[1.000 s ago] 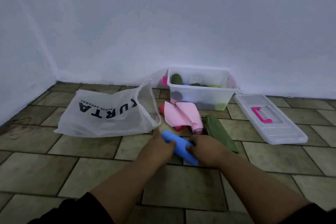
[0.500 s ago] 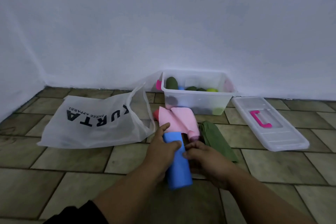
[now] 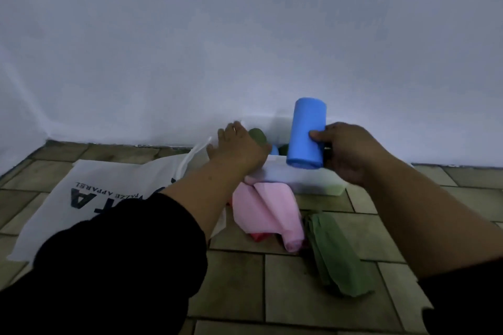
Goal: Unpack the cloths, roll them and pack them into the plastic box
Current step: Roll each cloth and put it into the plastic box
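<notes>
A tiled floor [image 3: 299, 296] was seen below a plain white wall [image 3: 190, 35]; grout lines were dark.

Both arms reach forward and away from the body, each with a dark sleeve pushed up to about the elbow and the forearm bare. The left hand [image 3: 239, 151] is stretched out palm down with its fingers spread loosely and nothing in it. The right hand [image 3: 351, 152] is raised a little higher, its thumb and fingers closed around the side of a blue roll [image 3: 306, 134] held nearly upright.
</notes>
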The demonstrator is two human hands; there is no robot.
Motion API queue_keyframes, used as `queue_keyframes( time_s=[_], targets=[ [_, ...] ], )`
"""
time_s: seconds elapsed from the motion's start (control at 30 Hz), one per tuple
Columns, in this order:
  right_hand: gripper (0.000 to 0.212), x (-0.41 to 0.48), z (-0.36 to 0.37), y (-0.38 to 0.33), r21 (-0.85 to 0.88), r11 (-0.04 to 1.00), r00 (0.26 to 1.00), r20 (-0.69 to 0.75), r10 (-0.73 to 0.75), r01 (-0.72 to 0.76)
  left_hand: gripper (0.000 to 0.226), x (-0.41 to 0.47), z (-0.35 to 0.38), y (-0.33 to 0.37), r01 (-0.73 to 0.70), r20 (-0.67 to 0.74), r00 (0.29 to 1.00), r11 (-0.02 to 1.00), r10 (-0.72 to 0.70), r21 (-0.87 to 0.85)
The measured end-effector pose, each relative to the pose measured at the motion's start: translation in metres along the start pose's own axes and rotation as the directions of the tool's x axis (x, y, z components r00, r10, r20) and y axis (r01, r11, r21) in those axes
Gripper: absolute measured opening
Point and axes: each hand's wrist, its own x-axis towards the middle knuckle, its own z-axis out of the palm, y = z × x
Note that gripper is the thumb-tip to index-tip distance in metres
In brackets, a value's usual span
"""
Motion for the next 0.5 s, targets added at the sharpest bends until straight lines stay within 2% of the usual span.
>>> queue_keyframes(
  time_s=[0.1, 0.2, 0.33, 0.4, 0.5],
  targets=[
    [0.024, 0.042, 0.004, -0.008, -0.098, 0.995, 0.995, -0.100, 0.027, -0.037, 0.099, 0.012, 0.011, 0.000, 0.043, 0.134, 0.990, 0.997, -0.034, -0.062],
    [0.034, 0.070, 0.022, 0.001, -0.364, 0.922, 0.991, -0.068, 0.116, -0.133, 0.099, 0.015, 0.015, -0.006, 0.031, 0.147, 0.989, 0.999, -0.027, -0.024],
    [0.035, 0.090, 0.054, 0.012, -0.669, 0.730, 0.982, 0.003, 0.191, -0.140, 0.094, 0.012, 0.016, -0.008, 0.016, 0.155, 0.988, 0.999, -0.022, 0.042],
    [0.035, 0.092, 0.062, 0.012, -0.810, 0.577, 0.978, 0.022, 0.208, -0.105, 0.093, 0.011, 0.017, -0.007, 0.015, 0.164, 0.986, 0.999, -0.022, 0.046],
    [0.039, 0.091, 0.063, 0.012, -0.913, 0.396, 0.973, 0.002, 0.231, -0.093, 0.093, 0.011, 0.018, -0.006, 0.026, 0.166, 0.985, 0.998, -0.034, 0.048]
  ],
)
